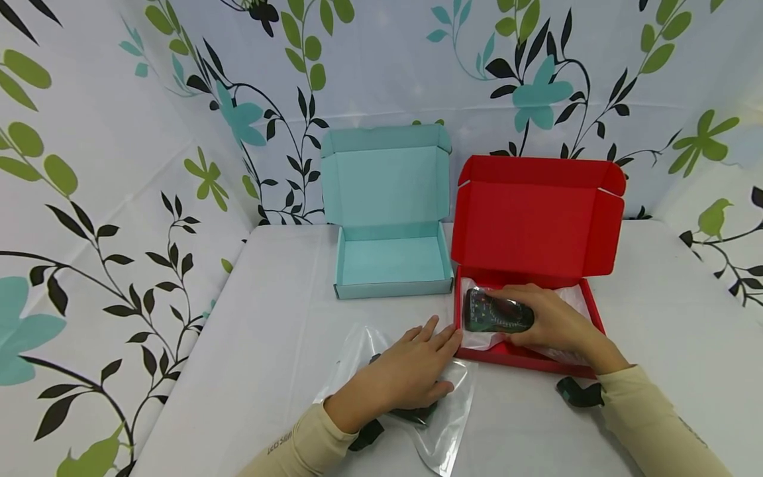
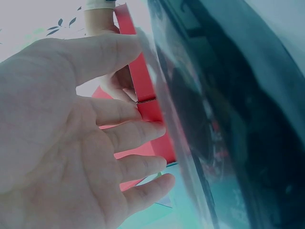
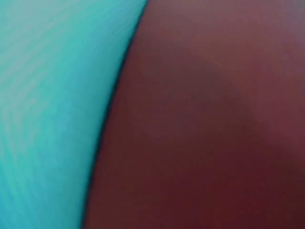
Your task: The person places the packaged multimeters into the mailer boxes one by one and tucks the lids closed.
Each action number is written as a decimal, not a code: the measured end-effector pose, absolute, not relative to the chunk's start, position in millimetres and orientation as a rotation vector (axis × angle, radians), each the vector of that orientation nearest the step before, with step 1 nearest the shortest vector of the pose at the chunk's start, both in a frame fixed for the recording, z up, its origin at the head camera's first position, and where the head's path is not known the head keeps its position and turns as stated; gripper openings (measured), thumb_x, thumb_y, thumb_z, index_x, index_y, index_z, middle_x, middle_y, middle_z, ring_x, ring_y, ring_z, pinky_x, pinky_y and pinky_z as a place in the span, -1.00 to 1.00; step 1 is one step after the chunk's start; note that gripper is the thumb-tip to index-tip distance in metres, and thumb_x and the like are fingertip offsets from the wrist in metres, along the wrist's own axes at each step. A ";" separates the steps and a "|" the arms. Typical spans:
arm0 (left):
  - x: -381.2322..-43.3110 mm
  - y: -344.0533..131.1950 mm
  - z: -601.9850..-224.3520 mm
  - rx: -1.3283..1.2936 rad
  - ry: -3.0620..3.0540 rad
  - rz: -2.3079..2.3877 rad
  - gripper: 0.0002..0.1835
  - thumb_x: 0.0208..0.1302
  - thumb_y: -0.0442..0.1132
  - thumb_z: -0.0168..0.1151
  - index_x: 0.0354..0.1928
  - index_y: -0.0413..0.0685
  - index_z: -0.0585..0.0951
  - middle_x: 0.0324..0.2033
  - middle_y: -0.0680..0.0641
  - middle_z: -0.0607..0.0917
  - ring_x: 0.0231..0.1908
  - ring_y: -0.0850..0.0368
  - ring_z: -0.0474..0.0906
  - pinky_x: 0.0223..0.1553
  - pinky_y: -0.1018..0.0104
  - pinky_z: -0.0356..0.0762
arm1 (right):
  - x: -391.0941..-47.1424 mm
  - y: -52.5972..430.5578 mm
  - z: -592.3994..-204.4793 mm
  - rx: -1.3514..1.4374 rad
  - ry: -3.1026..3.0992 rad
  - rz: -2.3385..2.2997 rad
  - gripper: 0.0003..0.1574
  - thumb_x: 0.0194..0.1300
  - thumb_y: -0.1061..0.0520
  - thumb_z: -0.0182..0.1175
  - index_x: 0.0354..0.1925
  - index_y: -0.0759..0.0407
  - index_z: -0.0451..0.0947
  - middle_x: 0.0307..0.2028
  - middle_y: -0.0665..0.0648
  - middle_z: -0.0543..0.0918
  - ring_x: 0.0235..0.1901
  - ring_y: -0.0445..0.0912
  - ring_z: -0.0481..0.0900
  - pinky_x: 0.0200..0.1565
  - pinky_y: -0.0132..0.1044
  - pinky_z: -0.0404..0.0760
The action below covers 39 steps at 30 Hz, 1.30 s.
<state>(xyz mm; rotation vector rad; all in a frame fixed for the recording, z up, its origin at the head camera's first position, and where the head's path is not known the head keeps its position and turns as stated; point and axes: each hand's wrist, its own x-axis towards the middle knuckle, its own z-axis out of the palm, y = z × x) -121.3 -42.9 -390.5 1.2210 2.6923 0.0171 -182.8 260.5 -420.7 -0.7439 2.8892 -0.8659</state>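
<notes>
My right hand (image 1: 548, 318) grips a dark multimeter (image 1: 497, 311) with a ring of dial markings, over the left part of the open red box (image 1: 524, 358). White wrapping (image 1: 475, 340) lies under it in the box. My left hand (image 1: 408, 371) is spread, fingers straight, above a clear plastic bag (image 1: 447, 440) with a dark item inside. Its fingertips reach the red box's front left corner; whether they touch it I cannot tell. In the left wrist view, the left palm (image 2: 62, 129) faces the bag's dark, blurred contents (image 2: 209, 95). Only blurred turquoise and dark red show in the right wrist view.
An open turquoise box (image 1: 393, 289) with its lid raised stands left of the red one. The red lid (image 1: 536, 218) leans back. Small black objects lie beside the right forearm (image 1: 578, 392) and left wrist (image 1: 366, 435). A patterned cloth (image 1: 381, 66) hangs behind the white table (image 1: 268, 298).
</notes>
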 end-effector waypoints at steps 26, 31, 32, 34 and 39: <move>-123.0 -42.5 -388.3 1.198 2.670 0.093 -0.12 0.44 0.10 0.30 0.64 -0.05 0.17 0.58 -0.04 0.21 0.57 -0.15 -0.02 0.50 -0.07 0.00 | -178.6 272.7 -393.3 -0.827 2.942 -0.886 0.21 -0.09 0.01 0.70 0.49 0.05 0.37 0.35 0.20 0.45 0.29 0.20 0.38 -0.03 0.21 0.67; -128.1 -45.1 -386.8 1.206 2.678 0.159 -0.16 0.43 0.09 0.32 0.61 -0.02 0.24 0.55 -0.04 0.27 0.57 -0.18 0.01 0.51 -0.16 -0.13 | -174.0 290.9 -363.7 -0.787 3.138 -1.039 0.03 0.09 0.18 0.60 0.47 0.16 0.38 0.36 0.27 0.45 0.29 0.26 0.40 0.00 0.40 0.57; -129.8 -45.5 -386.2 1.206 2.681 0.173 -0.18 0.43 0.09 0.31 0.61 -0.02 0.26 0.55 -0.05 0.27 0.57 -0.18 0.00 0.51 -0.18 -0.15 | -173.7 295.2 -359.7 -0.737 3.180 -1.081 0.03 0.10 0.21 0.58 0.48 0.15 0.37 0.38 0.29 0.44 0.30 0.28 0.39 0.01 0.44 0.54; -133.5 -45.8 -384.8 1.215 2.687 0.194 -0.21 0.44 0.08 0.30 0.59 -0.01 0.30 0.56 -0.09 0.25 0.57 -0.19 -0.01 0.51 -0.20 -0.18 | -173.7 303.3 -354.1 -0.604 3.264 -1.176 0.03 0.13 0.23 0.55 0.51 0.12 0.35 0.42 0.28 0.40 0.33 0.29 0.36 0.02 0.48 0.50; -144.7 -45.8 -381.8 1.231 2.672 0.285 -0.20 0.45 0.06 0.28 0.60 -0.05 0.26 0.60 -0.20 0.10 0.58 -0.19 -0.08 0.51 -0.20 -0.17 | -178.5 323.5 -355.6 -0.234 3.407 -1.340 0.05 0.21 0.17 0.45 0.58 0.09 0.25 0.56 0.17 0.21 0.50 0.18 0.15 0.20 0.48 0.34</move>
